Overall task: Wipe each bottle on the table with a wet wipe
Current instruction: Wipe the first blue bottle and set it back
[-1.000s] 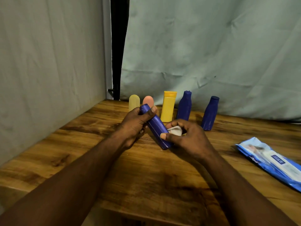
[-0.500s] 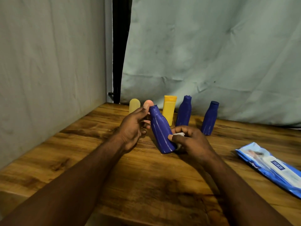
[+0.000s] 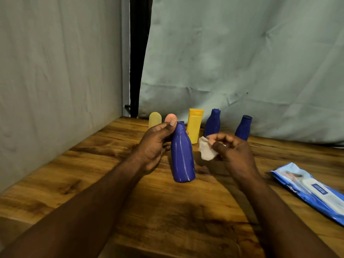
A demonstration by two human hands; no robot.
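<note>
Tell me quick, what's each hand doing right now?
Left hand: holding the nearest blue bottle by its neck.
Right hand: pinching the white wet wipe, apart from the bottle.

One head-worn view looks forward and down, close over the table [image 3: 167, 211].

Pale cloth backdrop [image 3: 242, 53], dark vertical gap [image 3: 138, 53]

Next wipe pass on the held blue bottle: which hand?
Right. The right hand pinches the wet wipe, just beside the held blue bottle and off it. The left hand grips that bottle near its neck, upright, so it is likely busy steadying.
</note>
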